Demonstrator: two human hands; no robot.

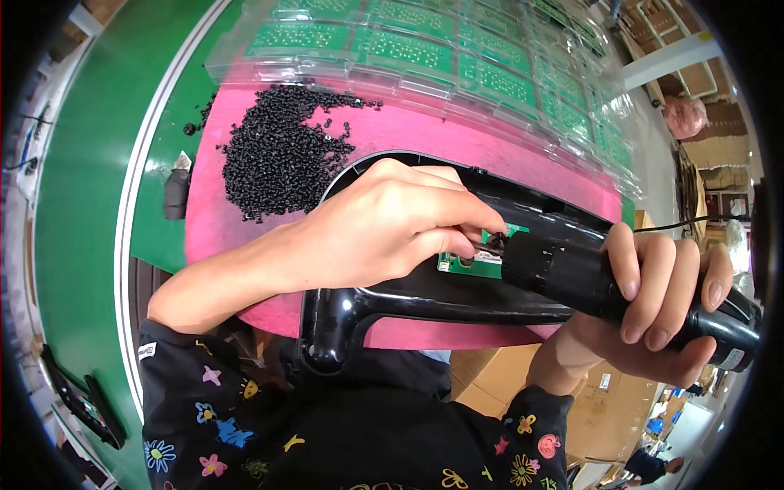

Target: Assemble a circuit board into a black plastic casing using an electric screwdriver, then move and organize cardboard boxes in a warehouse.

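My right hand [665, 298] is wrapped around a black electric screwdriver [563, 265], which lies nearly level and points left. My left hand [408, 212] pinches small black screws [495, 242] between thumb and forefinger, right at the screwdriver's tip; the bit itself is mostly hidden. Beneath both hands is a black plastic housing [457, 304] with a curved handle-like edge at its lower left. A green circuit board [453, 265] sits inside the housing, partly covered by my fingers and the screwdriver.
A heap of small black screws [273, 159] lies on the pink mat [392, 122] at the left. Clear plastic trays [408, 49] of green circuit boards stand along the far side. A dark grey object [176, 194] rests on the green tabletop [90, 196]. Cardboard boxes [608, 412] stand at lower right.
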